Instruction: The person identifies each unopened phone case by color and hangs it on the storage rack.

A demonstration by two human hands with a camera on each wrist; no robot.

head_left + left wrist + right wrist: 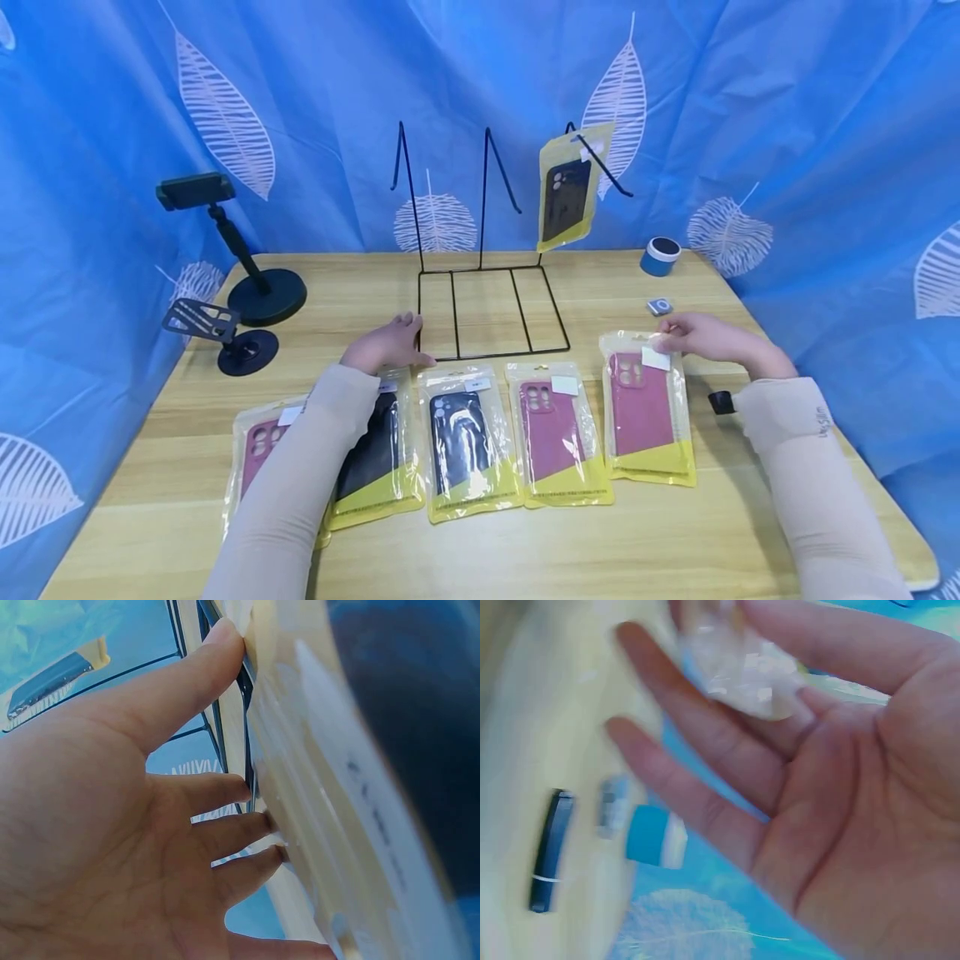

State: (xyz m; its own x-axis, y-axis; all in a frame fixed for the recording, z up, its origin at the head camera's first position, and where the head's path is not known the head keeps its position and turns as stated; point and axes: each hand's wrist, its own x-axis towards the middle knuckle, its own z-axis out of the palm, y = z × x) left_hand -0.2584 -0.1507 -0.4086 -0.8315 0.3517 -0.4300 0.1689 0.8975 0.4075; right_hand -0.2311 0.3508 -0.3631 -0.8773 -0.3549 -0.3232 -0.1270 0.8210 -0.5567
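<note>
At the right of the row, my right hand [703, 337] pinches the top corner of a clear-and-yellow bag with a pink phone case [642, 408]. The right wrist view shows a crumpled bag corner [742, 675] between thumb and fingers. My left hand [388, 343] reaches to the front left corner of a black wire display rack [495, 357], fingers fairly straight with the tips at the wire. Just below that hand lies a bagged black phone case [375, 446], partly covered by the sleeve. Another bagged dark case [461, 442] and a bagged pink case [553, 433] lie between the hands.
A bagged black case [566, 200] hangs on the rack's right hook. Two black phone stands [266, 296] are at the back left; a blue round container [660, 257] and a small device [659, 307] at the back right. Under the left sleeve lies another pink case [258, 442].
</note>
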